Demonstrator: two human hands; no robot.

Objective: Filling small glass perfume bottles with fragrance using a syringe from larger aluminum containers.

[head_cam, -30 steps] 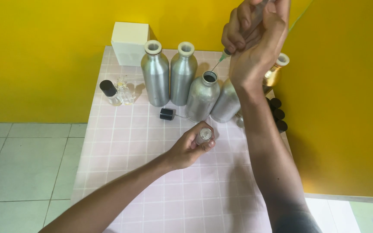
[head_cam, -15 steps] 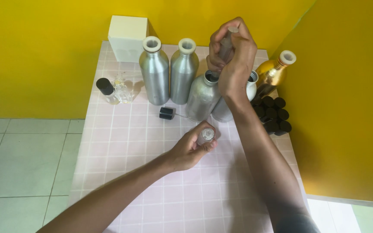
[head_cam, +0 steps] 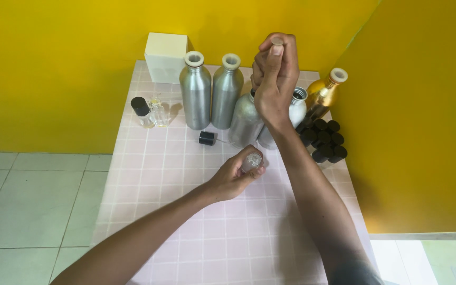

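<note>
Clear glass vial (head_cam: 253, 161) sits gripped in the left hand (head_cam: 233, 177), low over the pink counter (head_cam: 149, 174). Right hand (head_cam: 275, 79) is closed around a thin dropper — its plunger end (head_cam: 277, 41) under the thumb — above the open silver bottle (head_cam: 245, 119). Risk: drips between bottle and vial, or an elbow toppling the bottles.

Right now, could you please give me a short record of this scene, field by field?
surface: pink tiled table in a yellow-walled corner
left hand: left hand grips a small clear glass bottle just above the table
right hand: right hand raised over the open silver bottle, thumb pressed on the top of a thin tool; the tool is mostly hidden
standing behind: two capped silver bottles, a gold bottle, a white box
loose items: black cap, cluster of black caps, small vials
</note>
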